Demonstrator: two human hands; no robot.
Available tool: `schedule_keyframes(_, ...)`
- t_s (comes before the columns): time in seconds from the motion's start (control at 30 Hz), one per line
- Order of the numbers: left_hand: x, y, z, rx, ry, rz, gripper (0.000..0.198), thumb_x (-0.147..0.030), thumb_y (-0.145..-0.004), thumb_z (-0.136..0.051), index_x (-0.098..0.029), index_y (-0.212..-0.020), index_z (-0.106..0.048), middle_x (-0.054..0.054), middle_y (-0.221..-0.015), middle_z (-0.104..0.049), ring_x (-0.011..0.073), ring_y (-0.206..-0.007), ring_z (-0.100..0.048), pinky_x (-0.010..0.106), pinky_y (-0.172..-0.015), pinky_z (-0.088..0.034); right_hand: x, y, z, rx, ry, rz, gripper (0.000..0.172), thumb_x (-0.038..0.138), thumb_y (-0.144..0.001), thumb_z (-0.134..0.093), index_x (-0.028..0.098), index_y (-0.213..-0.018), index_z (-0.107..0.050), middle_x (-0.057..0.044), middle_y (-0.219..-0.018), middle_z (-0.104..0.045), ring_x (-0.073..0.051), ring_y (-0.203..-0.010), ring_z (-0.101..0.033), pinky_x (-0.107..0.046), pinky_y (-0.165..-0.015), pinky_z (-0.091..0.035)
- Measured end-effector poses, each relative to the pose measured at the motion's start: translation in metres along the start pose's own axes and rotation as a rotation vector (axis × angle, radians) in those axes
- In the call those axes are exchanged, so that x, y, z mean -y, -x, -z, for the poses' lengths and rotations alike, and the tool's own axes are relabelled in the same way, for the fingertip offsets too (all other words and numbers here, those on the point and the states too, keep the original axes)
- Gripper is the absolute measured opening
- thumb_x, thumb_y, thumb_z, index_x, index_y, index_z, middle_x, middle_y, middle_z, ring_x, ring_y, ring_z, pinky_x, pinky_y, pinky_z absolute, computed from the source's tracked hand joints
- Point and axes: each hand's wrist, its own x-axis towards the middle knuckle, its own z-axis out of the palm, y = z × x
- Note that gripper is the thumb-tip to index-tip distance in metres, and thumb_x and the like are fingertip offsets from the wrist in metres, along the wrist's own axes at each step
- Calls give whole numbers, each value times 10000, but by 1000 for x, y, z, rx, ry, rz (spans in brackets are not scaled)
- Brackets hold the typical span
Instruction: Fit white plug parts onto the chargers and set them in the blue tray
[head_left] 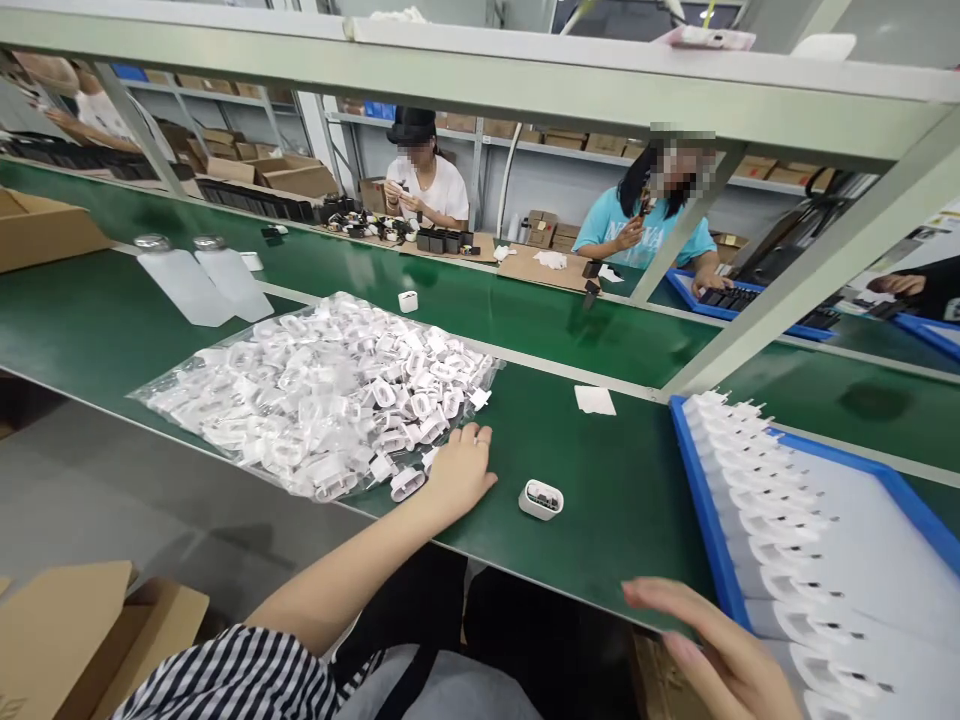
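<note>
Head view: the right hand (716,645) hangs bare, fingers spread, near the blue tray (705,500); the left hand (463,468) lies beside the heaped white shells (322,400), its grip hard to tell. Between the hands sits the open casing (541,500); a careless wrist sweep could tip it off the table (630,480).

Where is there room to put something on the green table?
There's bare green table between the left hand and the blue tray, around the open white case and in front of the white square. Another patch lies in front of the cardboard box, left of the bottles. It's crowded at the bag of white pieces and the tray's row of plugs.
</note>
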Motion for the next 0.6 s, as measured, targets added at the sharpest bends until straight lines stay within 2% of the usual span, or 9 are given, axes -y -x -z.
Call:
schedule_keyframes(0.1, 14, -11, 1, 27, -4, 70, 316, -167, -708, -465, -109, -1019, -468, 106, -961, -517, 226, -830, -513, 305, -648, -436, 11, -15, -21, 124, -161, -65, 220, 402, -712, -474, 232, -762, -604, -47, -720, -607, -195, -653, -557, -288, -611, -471)
schedule_keyframes(0.23, 22, -15, -6, -52, 72, 62, 281, -52, -707, -380, -139, -933, -522, 76, -891, -556, 199, -734, -553, 298, -611, -442, 11, -53, -47, 87, -269, -129, 237, 393, -703, -480, 184, -740, -586, -38, -649, -584, -148, -562, -515, -249, -521, -435)
schedule_keyframes(0.33, 17, -6, -9, -263, 303, -130, 239, -90, -721, -403, -156, -910, -534, 62, -889, -563, 183, -773, -545, 288, -653, -444, 9, -73, -59, 99, -327, -177, 257, 389, -692, -495, 166, -795, -573, -46, -699, -579, -118, -527, -483, -229, -472, -397)
schedule_keyframes(0.4, 7, 3, -9, -413, 590, -274, 204, -137, -736, -413, -169, -894, -539, 48, -876, -565, 150, -780, -541, 258, -674, -445, 9, -81, -64, 124, -422, -216, 302, 383, -668, -529, 169, -879, -557, -56, -788, -572, -110, -538, -482, -228, -471, -393)
schedule_keyframes(0.43, 0, 7, -8, -430, 770, -311, 183, -162, -737, -426, -171, -877, -543, 42, -862, -566, 135, -761, -545, 240, -665, -450, 8, -84, -66, 159, -494, -222, 335, 378, -649, -553, 180, -919, -547, -59, -838, -563, -110, -554, -486, -230, -477, -397)
schedule_keyframes(0.47, -7, 10, -8, -401, 961, -316, 160, -189, -732, -444, -168, -853, -547, 36, -841, -569, 124, -731, -551, 227, -644, -457, 7, -85, -68, 205, -572, -215, 366, 369, -626, -579, 194, -945, -541, -55, -868, -555, -109, -564, -486, -231, -482, -401)
schedule_keyframes(0.53, -20, 14, -8, -249, 1290, -234, 130, -228, -714, -480, -149, -791, -549, 31, -776, -585, 120, -667, -564, 219, -600, -470, 5, -86, -72, 272, -693, -164, 367, 341, -577, -628, 215, -916, -564, -39, -873, -547, -103, -562, -479, -227, -483, -405)
schedule_keyframes(0.6, -29, 13, -9, -105, 1434, -107, 128, -240, -702, -495, -134, -746, -551, 32, -732, -602, 133, -657, -570, 234, -605, -475, 1, -85, -74, 217, -733, -108, 293, 317, -543, -656, 218, -812, -595, -17, -815, -543, -92, -533, -460, -215, -457, -396)
